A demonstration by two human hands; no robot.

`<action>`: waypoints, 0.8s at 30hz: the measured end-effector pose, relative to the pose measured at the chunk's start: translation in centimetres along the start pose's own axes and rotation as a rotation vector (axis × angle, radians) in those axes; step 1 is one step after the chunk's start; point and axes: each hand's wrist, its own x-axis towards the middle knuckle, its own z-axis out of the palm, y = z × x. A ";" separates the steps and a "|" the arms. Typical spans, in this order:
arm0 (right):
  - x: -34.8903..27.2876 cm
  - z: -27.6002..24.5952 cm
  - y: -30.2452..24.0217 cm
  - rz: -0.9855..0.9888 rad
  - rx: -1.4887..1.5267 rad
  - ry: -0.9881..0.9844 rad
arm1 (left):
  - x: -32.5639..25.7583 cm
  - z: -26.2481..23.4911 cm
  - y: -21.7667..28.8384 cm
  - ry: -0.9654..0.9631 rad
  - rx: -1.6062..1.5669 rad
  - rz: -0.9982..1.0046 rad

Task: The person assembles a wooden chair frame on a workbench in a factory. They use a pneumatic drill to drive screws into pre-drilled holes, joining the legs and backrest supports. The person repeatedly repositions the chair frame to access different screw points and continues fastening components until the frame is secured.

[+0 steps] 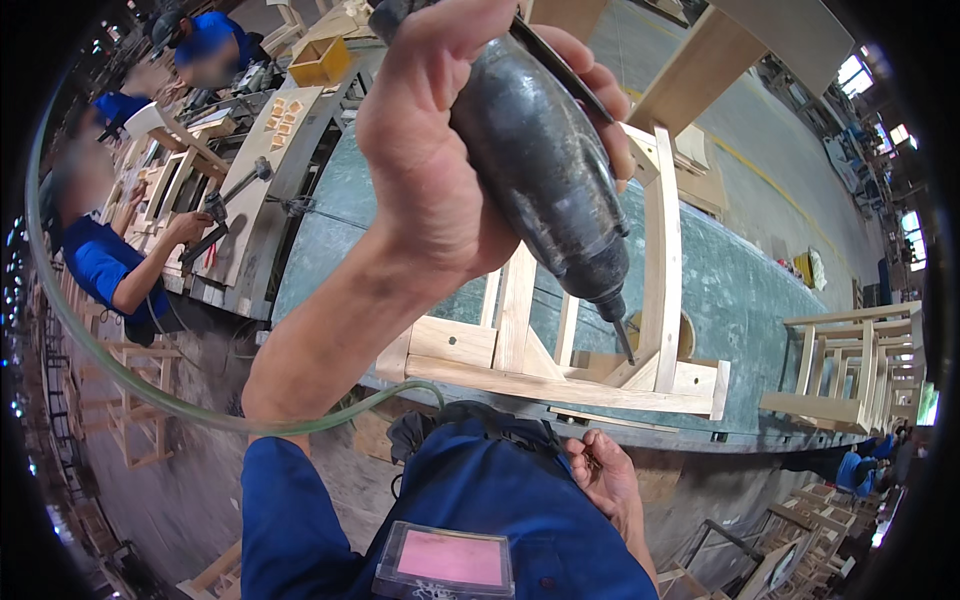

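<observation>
My left hand (430, 150) is wrapped around a dark, worn air screwdriver (545, 165), raised in front of me. Its thin bit slants down, with the tip appearing over a corner brace of a pale wooden chair frame (520, 380). Whether the bit touches the wood, I cannot tell. The frame lies on the green-topped workbench (740, 300), near its front edge. Low beside my body, my right hand (605, 470) has its fingers curled in. Something small and brownish shows among them, too small to name.
A clear greenish hose (150, 395) loops across the left side. Left of me, a person in blue (105, 265) holds a hammer-like tool at another bench (240, 235). Beyond stands a yellow box (320, 62). More wooden frames (860, 370) stand at the right.
</observation>
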 end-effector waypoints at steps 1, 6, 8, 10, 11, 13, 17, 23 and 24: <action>-0.1 0.0 0.1 -0.002 -0.010 -0.021 | -0.2 0.1 0.0 -0.010 -0.008 -0.007; -0.2 1.8 0.1 -0.046 -0.091 0.144 | -0.3 0.7 -0.6 -0.072 -0.070 -0.045; -0.1 3.0 -0.1 -0.046 -0.159 0.229 | -0.1 0.8 -0.8 -0.099 -0.092 -0.050; -0.4 3.5 -0.2 -0.051 -0.187 0.172 | -0.1 1.0 -1.0 -0.135 -0.112 -0.046; -0.7 3.7 -0.3 -0.051 -0.188 0.132 | 0.0 0.9 -1.1 -0.161 -0.121 -0.038; -1.2 3.5 -0.5 -0.036 -0.183 0.011 | 0.1 0.8 -1.4 -0.234 -0.134 -0.020; -1.8 3.3 -0.8 -0.055 -0.164 -0.163 | 0.3 -1.0 -0.7 -0.335 -0.073 -0.117; -1.7 6.5 -1.1 -0.288 -0.155 -0.103 | -0.1 -3.0 -0.5 -0.348 -0.025 -0.152; -1.6 7.1 -1.4 -0.356 -0.148 -0.106 | -0.4 -3.2 -0.6 -0.334 -0.021 -0.150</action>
